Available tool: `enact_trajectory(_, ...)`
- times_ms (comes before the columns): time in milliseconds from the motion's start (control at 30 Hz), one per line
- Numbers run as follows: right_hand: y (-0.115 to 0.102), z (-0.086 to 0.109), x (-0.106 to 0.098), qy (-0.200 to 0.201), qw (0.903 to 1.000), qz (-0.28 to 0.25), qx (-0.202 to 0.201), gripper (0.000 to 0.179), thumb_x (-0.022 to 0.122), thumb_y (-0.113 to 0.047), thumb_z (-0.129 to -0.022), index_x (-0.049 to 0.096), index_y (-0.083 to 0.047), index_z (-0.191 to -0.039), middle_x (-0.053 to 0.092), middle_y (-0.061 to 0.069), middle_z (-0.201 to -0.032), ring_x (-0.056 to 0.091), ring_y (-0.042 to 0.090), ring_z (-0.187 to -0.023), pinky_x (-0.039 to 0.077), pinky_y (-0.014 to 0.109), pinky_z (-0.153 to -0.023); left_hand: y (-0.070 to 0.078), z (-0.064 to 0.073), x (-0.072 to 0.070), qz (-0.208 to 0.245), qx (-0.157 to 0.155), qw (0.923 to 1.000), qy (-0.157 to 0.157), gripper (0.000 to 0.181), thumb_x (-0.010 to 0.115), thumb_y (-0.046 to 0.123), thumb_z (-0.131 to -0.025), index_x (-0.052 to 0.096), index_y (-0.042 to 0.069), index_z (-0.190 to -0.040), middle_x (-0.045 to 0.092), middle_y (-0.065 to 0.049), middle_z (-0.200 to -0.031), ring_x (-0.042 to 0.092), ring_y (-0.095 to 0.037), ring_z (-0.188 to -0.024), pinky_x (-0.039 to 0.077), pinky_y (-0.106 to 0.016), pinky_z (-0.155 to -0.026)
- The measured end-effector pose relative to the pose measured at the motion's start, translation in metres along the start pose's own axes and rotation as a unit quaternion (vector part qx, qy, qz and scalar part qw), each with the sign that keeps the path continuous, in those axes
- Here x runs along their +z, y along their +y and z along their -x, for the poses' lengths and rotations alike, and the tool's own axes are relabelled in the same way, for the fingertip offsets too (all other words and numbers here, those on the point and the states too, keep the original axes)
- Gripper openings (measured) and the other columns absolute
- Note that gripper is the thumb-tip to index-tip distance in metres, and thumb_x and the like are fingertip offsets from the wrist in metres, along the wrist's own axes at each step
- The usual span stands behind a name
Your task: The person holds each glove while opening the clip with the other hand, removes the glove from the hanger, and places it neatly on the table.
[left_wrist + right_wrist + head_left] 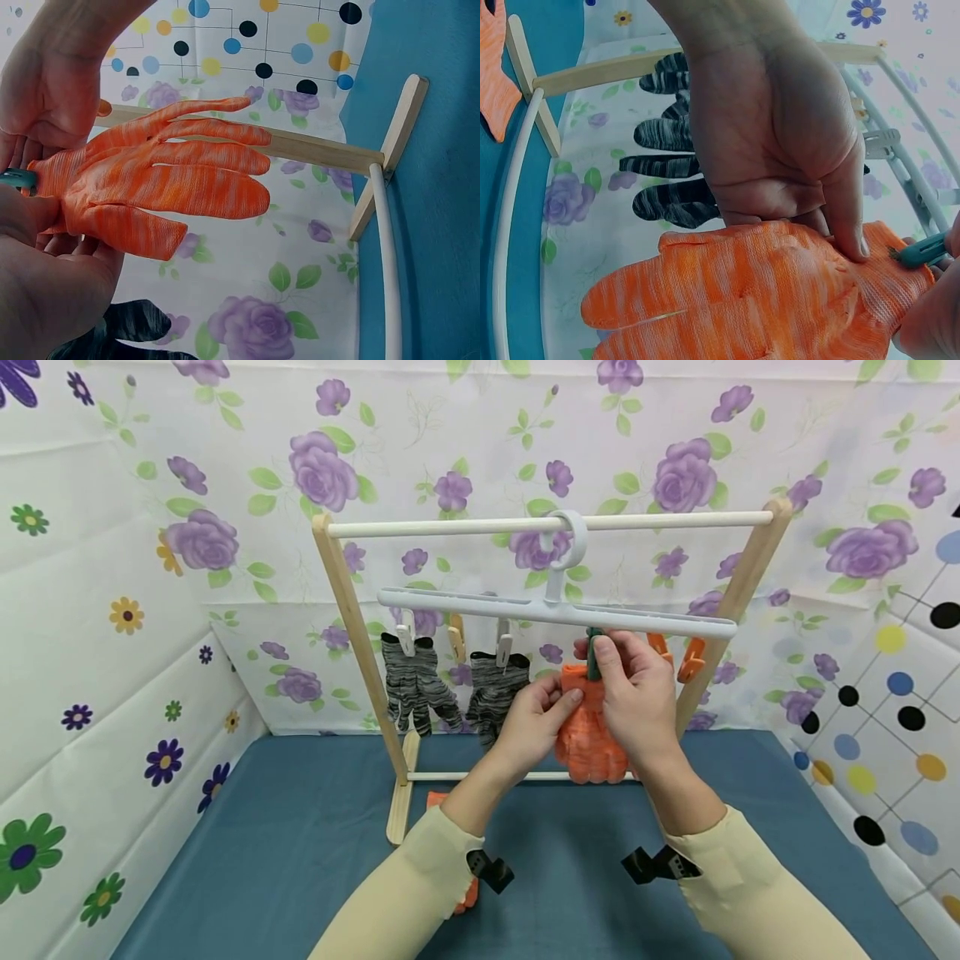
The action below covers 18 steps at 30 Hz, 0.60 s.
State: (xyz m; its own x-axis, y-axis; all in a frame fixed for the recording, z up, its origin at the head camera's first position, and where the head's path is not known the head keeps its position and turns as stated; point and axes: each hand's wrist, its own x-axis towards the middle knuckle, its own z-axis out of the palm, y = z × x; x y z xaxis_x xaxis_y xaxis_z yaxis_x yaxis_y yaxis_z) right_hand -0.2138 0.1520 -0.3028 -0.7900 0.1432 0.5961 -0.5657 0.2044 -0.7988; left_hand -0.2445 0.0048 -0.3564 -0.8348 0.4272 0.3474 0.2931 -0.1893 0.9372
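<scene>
Under the right half of the pale grey hanger [487, 603], both hands are at an orange knit glove [592, 739] that hangs fingers down. My left hand [536, 718] pinches its cuff between thumb and fingers. The right hand [637, 697] grips a green clothespin [594, 658], whose tip bites the cuff in the right wrist view. To the left, a black-and-grey glove [416, 672] hangs from a white clothespin [406, 635], and another striped glove [495, 685] from a grey clothespin [504, 645]. The top of the green clothespin is partly hidden by the right fingers.
The hanger hooks over the white rod [450, 527] of a wooden rack [352, 627]. It also carries a bare tan clothespin [457, 639] and two orange clothespins [691, 662] at its right end. Another orange glove [467, 897] lies on the blue tabletop [247, 860], mostly behind the left forearm.
</scene>
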Motion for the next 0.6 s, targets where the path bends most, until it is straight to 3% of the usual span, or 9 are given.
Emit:
enact_trajectory(300, 0.001, -0.001, 0.002, 0.015, 0.9995, -0.026, -0.007, 0.035, 0.060, -0.029, -0.111, 0.073, 0.002, -0.119, 0.076, 0.015, -0.109, 0.069, 0.022, -0.109, 0.054, 0.026, -0.094, -0.007, 0.005, -0.002, -0.007, -0.006, 0.9999, -0.008, 0.030, 0.055, 0.014, -0.113, 0.060, -0.001, -0.138, 0.072, -0.022, -0.113, 0.072, -0.017, -0.091, 0.061, -0.033, -0.079)
enact_trajectory(600, 0.001, 0.001, 0.001, 0.006, 0.9997, -0.021, -0.007, 0.032, 0.060, -0.028, -0.111, 0.073, -0.002, -0.125, 0.076, 0.015, -0.112, 0.069, 0.021, -0.111, 0.052, 0.027, -0.096, -0.011, 0.014, -0.003, -0.011, 0.000, 0.9998, -0.018, 0.029, 0.055, 0.013, -0.113, 0.060, -0.002, -0.137, 0.071, -0.021, -0.111, 0.070, -0.017, -0.086, 0.059, -0.032, -0.076)
